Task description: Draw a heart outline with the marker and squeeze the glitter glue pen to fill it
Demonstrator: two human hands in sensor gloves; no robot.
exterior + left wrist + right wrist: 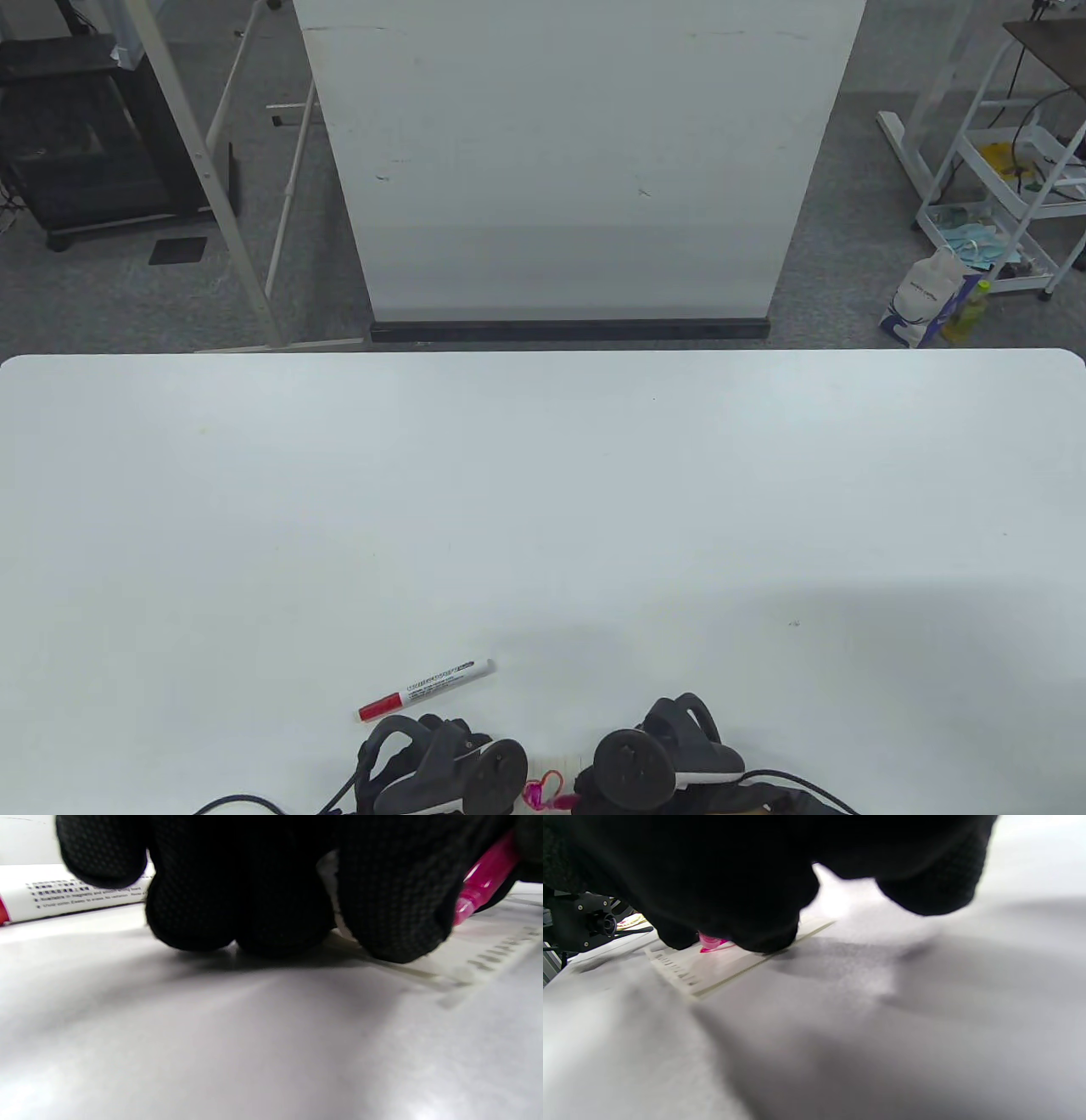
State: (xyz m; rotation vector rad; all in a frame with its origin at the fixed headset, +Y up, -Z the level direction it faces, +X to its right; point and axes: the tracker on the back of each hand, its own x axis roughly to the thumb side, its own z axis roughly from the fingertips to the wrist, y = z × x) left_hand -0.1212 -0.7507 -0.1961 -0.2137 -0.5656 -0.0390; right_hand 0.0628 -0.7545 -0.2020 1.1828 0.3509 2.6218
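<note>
Glitter glue pen (538, 794), pink and see-through, is lying low at the bottom centre of the table view, wedged between the two gloved hands and over a small card (721, 965) printed with short dashes along one edge. In the left wrist view its long axis is running from the upper right corner down toward the middle, with the tip pointing at the card. A thin red outline (551, 778), seemingly the heart, is showing just above the pen. Right hand (657, 760) is sitting directly over the pen and looks nearer, though whether its fingers are grasping the pen I cannot tell. Left hand (441, 768) is pressing curled fingers (394, 899) down beside it, grip likewise unclear. Marker (427, 688), capped red, is lying apart, up and left of the hands, on the white table (543, 509).
</note>
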